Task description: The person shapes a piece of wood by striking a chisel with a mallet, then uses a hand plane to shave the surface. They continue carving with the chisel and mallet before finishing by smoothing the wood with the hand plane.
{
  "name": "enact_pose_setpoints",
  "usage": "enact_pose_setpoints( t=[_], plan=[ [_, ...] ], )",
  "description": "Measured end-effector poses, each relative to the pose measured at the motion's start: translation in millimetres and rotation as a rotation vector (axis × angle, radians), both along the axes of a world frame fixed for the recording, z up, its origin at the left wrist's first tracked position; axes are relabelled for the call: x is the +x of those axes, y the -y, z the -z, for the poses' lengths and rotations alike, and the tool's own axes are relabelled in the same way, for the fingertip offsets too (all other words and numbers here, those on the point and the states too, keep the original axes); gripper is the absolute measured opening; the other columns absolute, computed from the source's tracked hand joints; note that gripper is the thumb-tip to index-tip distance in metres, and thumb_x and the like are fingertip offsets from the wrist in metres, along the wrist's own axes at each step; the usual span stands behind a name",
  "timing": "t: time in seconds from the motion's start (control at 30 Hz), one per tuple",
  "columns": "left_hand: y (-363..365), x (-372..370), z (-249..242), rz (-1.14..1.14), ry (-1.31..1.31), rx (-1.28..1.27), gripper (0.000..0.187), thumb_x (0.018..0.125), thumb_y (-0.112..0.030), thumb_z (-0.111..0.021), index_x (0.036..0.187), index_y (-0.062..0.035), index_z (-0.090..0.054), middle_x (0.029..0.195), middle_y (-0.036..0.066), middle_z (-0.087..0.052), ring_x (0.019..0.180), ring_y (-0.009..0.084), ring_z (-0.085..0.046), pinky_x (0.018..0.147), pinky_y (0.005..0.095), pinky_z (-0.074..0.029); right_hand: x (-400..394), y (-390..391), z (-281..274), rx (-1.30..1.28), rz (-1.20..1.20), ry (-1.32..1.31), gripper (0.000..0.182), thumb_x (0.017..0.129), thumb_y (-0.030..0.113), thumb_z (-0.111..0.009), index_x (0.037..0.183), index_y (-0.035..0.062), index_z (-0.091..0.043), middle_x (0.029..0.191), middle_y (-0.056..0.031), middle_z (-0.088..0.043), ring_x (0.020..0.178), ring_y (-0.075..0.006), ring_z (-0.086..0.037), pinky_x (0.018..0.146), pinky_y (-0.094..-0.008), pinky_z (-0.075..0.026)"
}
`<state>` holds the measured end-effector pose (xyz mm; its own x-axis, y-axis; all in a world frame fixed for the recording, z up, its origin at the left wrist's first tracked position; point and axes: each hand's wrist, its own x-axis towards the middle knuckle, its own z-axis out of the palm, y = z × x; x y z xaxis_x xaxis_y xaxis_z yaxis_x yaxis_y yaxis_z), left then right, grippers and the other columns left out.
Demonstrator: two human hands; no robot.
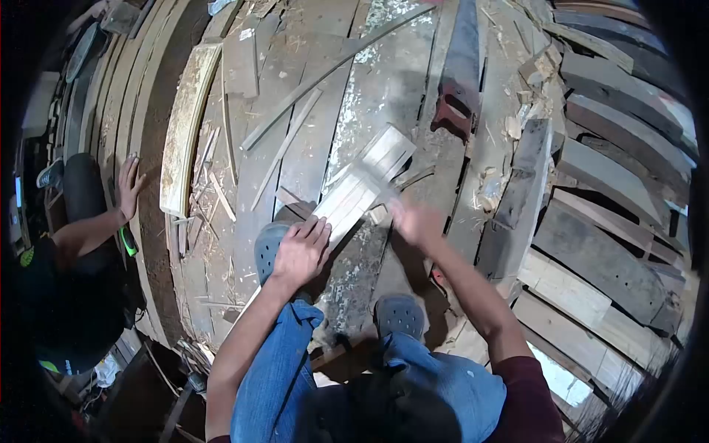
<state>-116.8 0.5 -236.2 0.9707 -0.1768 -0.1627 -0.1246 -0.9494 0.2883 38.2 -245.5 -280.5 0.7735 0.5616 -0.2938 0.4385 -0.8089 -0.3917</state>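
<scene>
A pale wooden board (351,199) lies slantwise between my feet, its far end raised and pointing up and to the right. My left hand (301,251) is closed over its near part, fingers wrapped across the top face. Just right of the board, my right hand (417,224) is curled into a fist and smeared by motion. A greyish blurred streak runs from that fist over the board; it looks like a blade, but its kind cannot be made out. Farther up lies a handsaw (453,111) with a red handle.
Wooden strips (325,80) and shavings litter the plank floor (295,177). Stacked timber (602,258) lines the right side. Long beams (151,111) stand at left, where another person's hand (129,188) rests. My clogs (399,316) are on the floor.
</scene>
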Motion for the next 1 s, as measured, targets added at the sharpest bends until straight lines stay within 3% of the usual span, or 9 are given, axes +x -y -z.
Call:
enact_pose_setpoints(
  t=[0.1, 0.23, 0.27, 0.43, 0.63, 0.77, 0.83, 0.93, 1.0],
  plan=[
    [4.1, -5.1, -1.5, -0.008, -0.021, -0.032, 0.046, 0.086, -0.028, -0.067, 0.123, -0.0014, -0.062, 0.128, 0.014, -0.063, 0.124, 0.0249, -0.056, 0.100, 0.0395, -0.043, 45.6, -16.1, -24.2, 0.012, 0.413, -0.081, 0.048, 0.098, 0.047, -0.048, 0.100, -0.0001, -0.056, 0.079, -0.0287, -0.065, 0.074, -0.0482, -0.063, 0.065, -0.0590, -0.048],
    [0.7, -2.1, 0.6, -0.002, 0.001, -0.041, 0.046, 0.086, -0.026, -0.067, 0.123, -0.0010, -0.062, 0.127, 0.014, -0.064, 0.123, 0.0244, -0.056, 0.100, 0.0398, -0.043, -12.4, -1.6, -22.5, -0.026, -0.054, -0.170, 0.046, 0.099, 0.045, -0.049, 0.099, -0.0002, -0.056, 0.076, -0.0279, -0.065, 0.073, -0.0475, -0.065, 0.064, -0.0568, -0.050],
    [0.9, -2.5, 1.2, -0.003, -0.003, -0.043, 0.045, 0.086, -0.026, -0.067, 0.123, -0.0010, -0.062, 0.127, 0.014, -0.063, 0.123, 0.0244, -0.056, 0.100, 0.0398, -0.043, -3.0, 3.4, -14.8, -0.024, -0.064, -0.127, 0.043, 0.099, 0.044, -0.049, 0.100, 0.0014, -0.056, 0.075, -0.0293, -0.064, 0.073, -0.0464, -0.066, 0.063, -0.0580, -0.050],
    [4.0, -3.0, -3.5, -0.011, -0.019, -0.037, 0.044, 0.086, -0.025, -0.067, 0.122, -0.0012, -0.062, 0.129, 0.013, -0.063, 0.123, 0.0243, -0.056, 0.101, 0.0393, -0.042, 80.4, -0.2, -10.2, 0.007, 0.447, 0.131, 0.044, 0.099, 0.045, -0.048, 0.100, 0.0018, -0.055, 0.070, -0.0289, -0.063, 0.068, -0.0490, -0.064, 0.061, -0.0583, -0.049],
    [4.5, -1.9, -2.5, -0.005, -0.010, -0.019, 0.040, 0.089, -0.026, -0.063, 0.121, -0.0018, -0.063, 0.126, 0.013, -0.064, 0.123, 0.0247, -0.056, 0.102, 0.0391, -0.041, 98.5, 36.3, -33.3, 0.007, 0.359, 0.127, 0.046, 0.101, 0.043, -0.046, 0.112, 0.0000, -0.055, 0.075, -0.0293, -0.065, 0.077, -0.0502, -0.064, 0.069, -0.0584, -0.049],
    [7.8, -3.5, 3.2, -0.020, 0.020, -0.008, 0.039, 0.086, -0.021, -0.063, 0.120, -0.0015, -0.063, 0.127, 0.013, -0.064, 0.123, 0.0251, -0.055, 0.101, 0.0392, -0.042, 86.2, 38.3, -26.5, 0.125, 0.443, 0.002, 0.062, 0.090, 0.053, -0.062, 0.119, -0.0014, -0.051, 0.083, -0.0290, -0.067, 0.082, -0.0486, -0.065, 0.074, -0.0542, -0.050],
    [9.2, -2.0, 1.3, -0.042, 0.069, -0.016, 0.041, 0.083, -0.016, -0.063, 0.122, -0.0015, -0.062, 0.111, 0.013, -0.068, 0.108, 0.0262, -0.062, 0.096, 0.0394, -0.044, 76.4, 28.9, -32.3, 0.204, 0.486, -0.074, 0.067, 0.085, 0.055, -0.066, 0.118, -0.0014, -0.051, 0.092, -0.0278, -0.068, 0.090, -0.0469, -0.065, 0.077, -0.0525, -0.050],
    [13.9, -0.9, -1.7, -0.090, 0.055, 0.003, 0.051, 0.080, -0.013, -0.064, 0.129, -0.0006, -0.057, 0.093, 0.012, -0.066, 0.092, 0.0262, -0.064, 0.090, 0.0397, -0.046, 68.6, 17.6, -21.4, 0.245, 0.483, -0.143, 0.063, 0.085, 0.053, -0.068, 0.116, 0.0011, -0.052, 0.091, -0.0260, -0.067, 0.090, -0.0457, -0.066, 0.076, -0.0510, -0.051],
    [17.5, 3.2, -5.0, -0.098, -0.009, 0.063, 0.056, 0.078, -0.013, -0.065, 0.132, -0.0003, -0.054, 0.096, 0.012, -0.066, 0.095, 0.0269, -0.064, 0.089, 0.0400, -0.046, 62.4, 8.9, -28.9, 0.242, 0.411, -0.066, 0.060, 0.083, 0.049, -0.072, 0.116, 0.0030, -0.051, 0.092, -0.0253, -0.068, 0.088, -0.0450, -0.066, 0.075, -0.0508, -0.051]
  ],
)
